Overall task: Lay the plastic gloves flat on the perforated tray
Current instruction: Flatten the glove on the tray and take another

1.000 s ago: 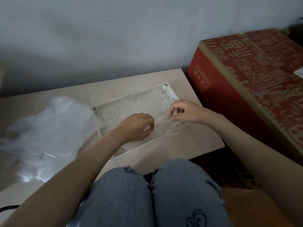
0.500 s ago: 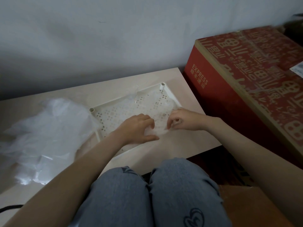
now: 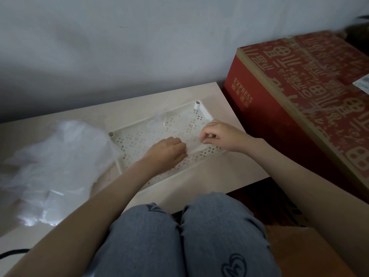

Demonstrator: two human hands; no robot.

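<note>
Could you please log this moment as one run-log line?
step: flattening | left hand: grips glove | right hand: pinches glove | glove: on perforated tray

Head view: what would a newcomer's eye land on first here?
The left hand and right hand sit close together over the white perforated tray at centre, pinching a clear plastic glove between them. A crumpled heap of clear plastic lies on the table left of the tray; a big red box marked EXPRESS stands on the right.

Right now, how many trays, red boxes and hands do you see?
Perforated tray: 1
Red box: 1
Hands: 2, left hand and right hand, fingers pinching a plastic glove
Total: 4
</note>
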